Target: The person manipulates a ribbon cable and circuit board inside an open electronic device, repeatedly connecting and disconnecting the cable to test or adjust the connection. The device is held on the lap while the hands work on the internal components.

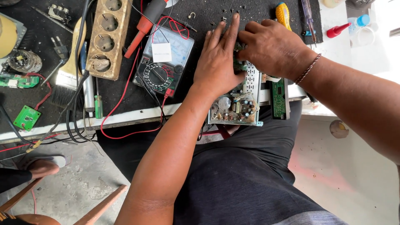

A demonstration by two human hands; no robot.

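Left hand (218,58) laid flat, fingers straight and together, palm pressed down on circuit board assembly (239,102) at bench edge. Right hand (271,48) curled over far end of same assembly, fingertips tucked down against it beside left fingers; whether anything pinched there, could not tell. Assembly sat half over front lip of black bench mat (41,25), capacitors showing on near end, narrow green board (278,98) just beside it on right. Analog multimeter (164,60) lay just left of left hand, red lead (121,100) looped off bench edge. Wooden power strip (109,35) farther left, paintbrush (71,62) beside it. Yellow-handled screwdriver (283,14) lay beyond right hand. Braided bracelet (308,68) worn on right wrist.
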